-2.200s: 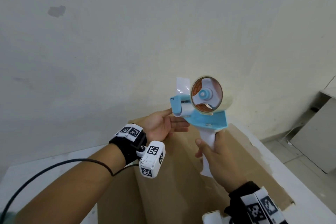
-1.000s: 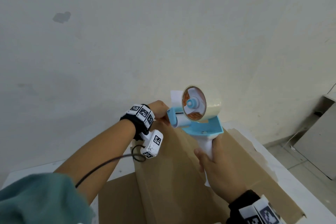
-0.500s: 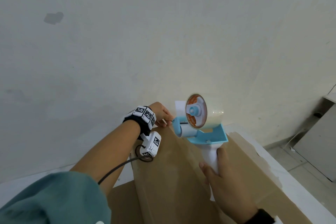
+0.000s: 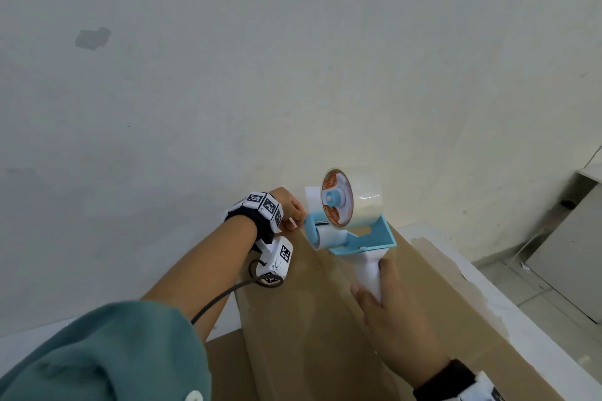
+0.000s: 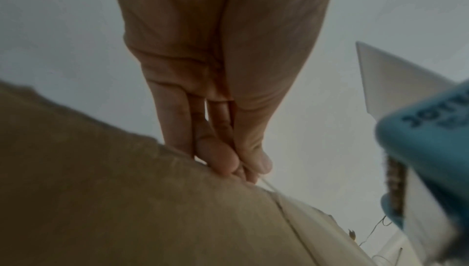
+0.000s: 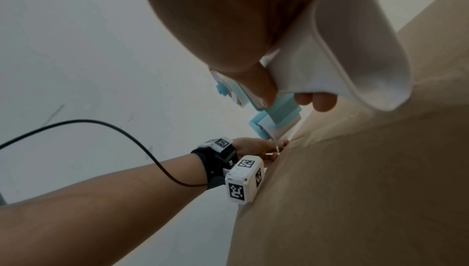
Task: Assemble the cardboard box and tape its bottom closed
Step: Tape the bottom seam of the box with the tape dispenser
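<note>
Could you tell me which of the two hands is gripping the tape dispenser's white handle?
The right hand grips the handle of the tape dispenser; the left hand instead pinches at the cardboard box's far edge.

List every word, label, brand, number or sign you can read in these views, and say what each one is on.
No text can be read in full.
Blue tape dispenser: dark raised lettering on its head in the left wrist view, upside down, cut by the frame edge and blurred; not readable.
Tape roll: orange core label with pale print, too small to read.
Wrist camera and wrist bands: black-and-white square code markers only, no words.
Cardboard box: no print visible.
</note>
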